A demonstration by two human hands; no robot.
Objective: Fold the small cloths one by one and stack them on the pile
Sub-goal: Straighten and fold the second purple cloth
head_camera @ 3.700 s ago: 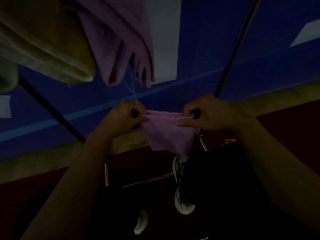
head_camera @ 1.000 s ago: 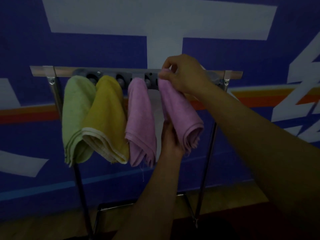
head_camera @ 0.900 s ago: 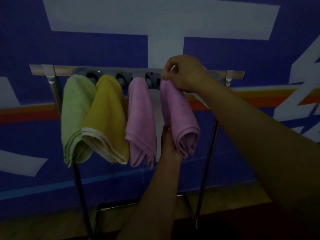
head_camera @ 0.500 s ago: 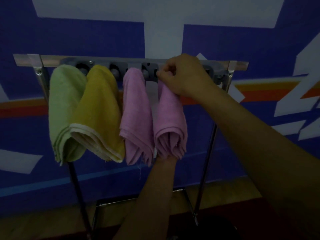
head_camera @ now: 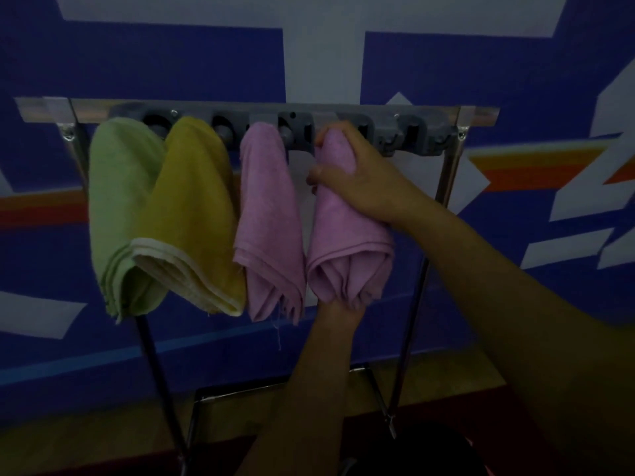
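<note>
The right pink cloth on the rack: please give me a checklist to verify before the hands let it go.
1. Top of the right pink cloth seated in a holder of the grey rack: cannot tell, the right hand covers it.
2. Right hand holds the cloth: ok, its fingers wrap the upper part.
3. Left hand supports the bottom: ok, it is under the lower folds, mostly hidden.
4. Space from the other pink cloth: ok, a gap shows between them.
5. Green cloth and yellow cloth hang undisturbed: ok.
</note>
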